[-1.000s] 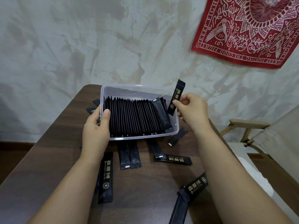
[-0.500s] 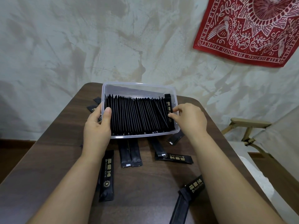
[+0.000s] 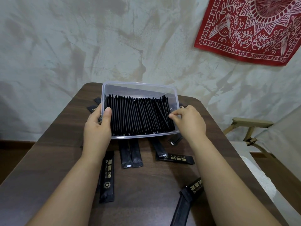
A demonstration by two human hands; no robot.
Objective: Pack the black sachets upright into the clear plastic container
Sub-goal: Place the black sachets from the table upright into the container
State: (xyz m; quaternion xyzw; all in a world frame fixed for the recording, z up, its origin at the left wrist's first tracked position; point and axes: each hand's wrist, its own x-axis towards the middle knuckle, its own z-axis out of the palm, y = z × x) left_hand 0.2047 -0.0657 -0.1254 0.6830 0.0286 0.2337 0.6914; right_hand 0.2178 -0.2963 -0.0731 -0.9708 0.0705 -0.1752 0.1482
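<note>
Left hand (image 3: 96, 128) fingers gripping container (image 3: 140, 84) wall, right hand (image 3: 190, 123) fingers curled on packed sachets (image 3: 138, 116), grip unclear, loose sachets (image 3: 130, 154) around

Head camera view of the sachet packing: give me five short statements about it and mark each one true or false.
1. The clear plastic container holds a row of black sachets standing on edge. True.
2. The left hand grips the container's left end, thumb over the rim. True.
3. The right hand holds a sachet high above the container. False: its fingertips are down at the right end of the row, inside the container.
4. Every sachet is in the container. False: loose sachets lie flat on the table around it.
5. A red patterned cloth hangs at upper right. True.
</note>
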